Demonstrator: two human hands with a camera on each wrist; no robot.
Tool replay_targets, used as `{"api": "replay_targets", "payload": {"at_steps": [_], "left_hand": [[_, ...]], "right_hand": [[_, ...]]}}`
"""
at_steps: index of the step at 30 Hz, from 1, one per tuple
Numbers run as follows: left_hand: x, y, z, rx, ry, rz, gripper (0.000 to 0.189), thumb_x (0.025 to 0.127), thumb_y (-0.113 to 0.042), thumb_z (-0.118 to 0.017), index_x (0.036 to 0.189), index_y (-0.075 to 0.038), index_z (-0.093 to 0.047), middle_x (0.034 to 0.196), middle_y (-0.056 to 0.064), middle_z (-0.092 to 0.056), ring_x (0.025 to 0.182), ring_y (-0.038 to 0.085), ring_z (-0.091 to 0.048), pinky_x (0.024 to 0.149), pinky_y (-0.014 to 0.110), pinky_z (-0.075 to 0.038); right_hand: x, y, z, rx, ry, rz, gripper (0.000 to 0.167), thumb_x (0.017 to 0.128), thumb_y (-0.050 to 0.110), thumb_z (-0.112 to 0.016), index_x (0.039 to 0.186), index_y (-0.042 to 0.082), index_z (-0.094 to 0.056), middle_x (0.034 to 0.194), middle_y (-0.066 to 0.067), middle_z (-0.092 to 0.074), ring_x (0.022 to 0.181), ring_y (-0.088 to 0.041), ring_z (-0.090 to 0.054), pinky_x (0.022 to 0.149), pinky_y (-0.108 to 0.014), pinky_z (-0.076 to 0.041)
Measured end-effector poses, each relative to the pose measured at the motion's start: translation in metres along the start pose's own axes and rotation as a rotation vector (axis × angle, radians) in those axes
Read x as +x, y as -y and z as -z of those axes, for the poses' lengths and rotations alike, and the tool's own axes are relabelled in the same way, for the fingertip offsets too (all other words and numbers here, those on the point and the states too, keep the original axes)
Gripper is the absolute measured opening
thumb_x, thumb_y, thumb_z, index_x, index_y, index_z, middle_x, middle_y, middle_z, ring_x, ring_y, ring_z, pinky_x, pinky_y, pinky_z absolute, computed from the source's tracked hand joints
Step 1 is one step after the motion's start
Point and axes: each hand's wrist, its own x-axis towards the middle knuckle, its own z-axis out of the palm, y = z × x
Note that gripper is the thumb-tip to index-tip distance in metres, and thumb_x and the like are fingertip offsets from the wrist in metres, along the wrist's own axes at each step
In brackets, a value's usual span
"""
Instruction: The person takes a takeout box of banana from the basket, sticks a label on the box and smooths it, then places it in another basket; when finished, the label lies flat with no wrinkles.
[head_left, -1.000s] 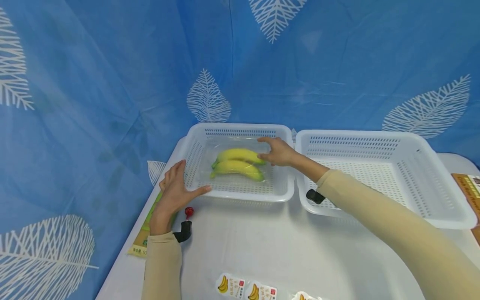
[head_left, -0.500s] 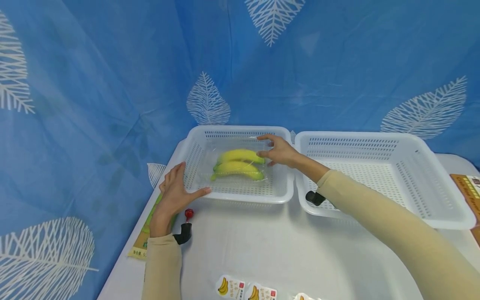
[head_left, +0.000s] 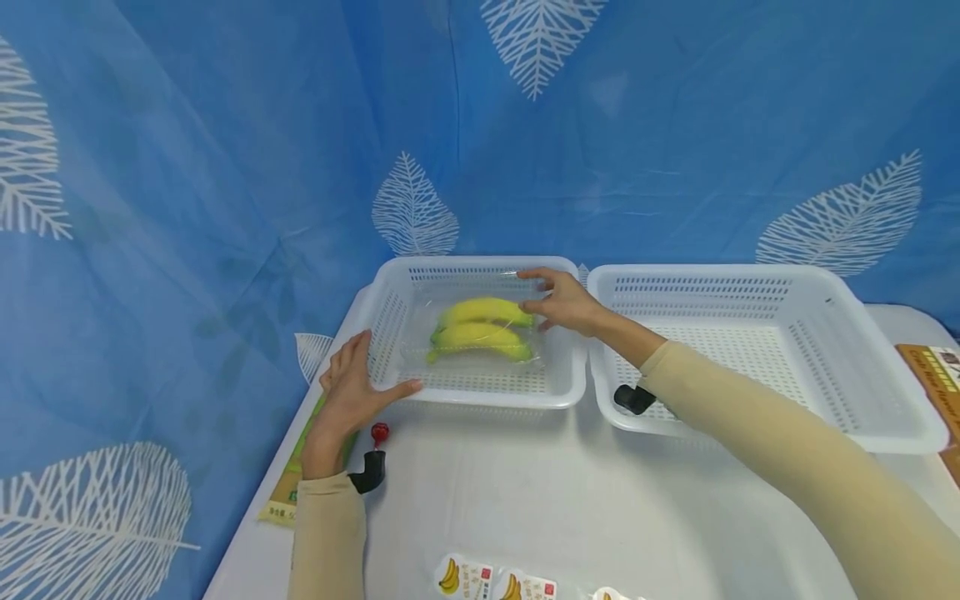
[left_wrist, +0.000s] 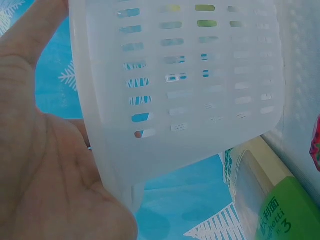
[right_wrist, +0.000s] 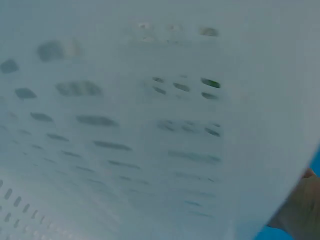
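Two yellow bananas in a clear plastic pack (head_left: 483, 337) lie inside the left white basket (head_left: 480, 398). My right hand (head_left: 564, 304) reaches in from the right and grips the pack's right end, thumb and index finger at the film. At the basket's front left corner is my left hand (head_left: 351, 400), thumb stretched along the front rim and the other fingers at the left side. In the left wrist view that palm (left_wrist: 60, 175) is beside the slotted basket wall (left_wrist: 195, 100). A pale basket wall (right_wrist: 270, 115) fills most of the right wrist view and hides most of the right hand.
A second white basket (head_left: 885, 443) stands close on the right. Green spaghetti packaging (left_wrist: 280, 215) lies under the left forearm, beside a red lollipop (head_left: 380, 433). Banana-printed labels (head_left: 465, 578) lie at the front, and a brown package (head_left: 930, 383) at the far right.
The banana pack has shifted slightly right within the basket along with my right hand, and its film has changed shape. The left hand stays at the basket's corner. The head view has tilted slightly.
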Motion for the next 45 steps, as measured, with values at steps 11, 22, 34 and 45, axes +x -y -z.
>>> {"api": "replay_targets", "payload": {"at_steps": [11,22,34,45], "left_hand": [[-0.002,0.0,0.001,0.018,0.005,0.007,0.114,0.077,-0.056,-0.076,0.156,-0.004,-0.011,0.16,0.021,-0.012,0.143,0.042,-0.011,0.109,0.066,-0.008],[-0.004,-0.002,0.002,0.019,0.004,0.019,0.114,0.077,-0.056,-0.076,0.156,-0.004,-0.012,0.16,0.022,-0.013,0.142,0.042,-0.011,0.109,0.066,-0.007],[-0.004,-0.004,0.0,0.01,0.008,0.015,0.116,0.076,-0.056,-0.077,0.156,-0.005,-0.012,0.159,0.022,-0.012,0.141,0.042,-0.011,0.109,0.065,-0.008],[-0.004,-0.002,-0.002,0.013,0.01,0.015,0.116,0.076,-0.057,-0.076,0.156,-0.005,-0.011,0.159,0.022,-0.012,0.141,0.041,-0.011,0.108,0.063,-0.01]], "right_hand": [[-0.012,0.006,0.02,0.019,-0.018,-0.027,0.059,0.095,0.011,-0.063,0.149,0.015,-0.039,0.15,-0.025,-0.028,0.125,-0.039,-0.051,0.079,-0.041,-0.059],[-0.031,0.005,0.037,0.063,-0.033,-0.035,0.059,0.095,0.008,-0.061,0.15,0.014,-0.039,0.152,-0.027,-0.026,0.13,-0.041,-0.046,0.078,-0.042,-0.059],[-0.052,0.014,0.05,0.095,-0.034,-0.03,0.06,0.097,0.007,-0.058,0.152,0.012,-0.036,0.15,-0.028,-0.026,0.127,-0.046,-0.045,0.082,-0.045,-0.058],[-0.069,0.02,0.055,0.079,-0.036,-0.014,0.058,0.096,0.012,-0.062,0.15,0.016,-0.039,0.15,-0.024,-0.03,0.129,-0.039,-0.045,0.082,-0.044,-0.058]]}}
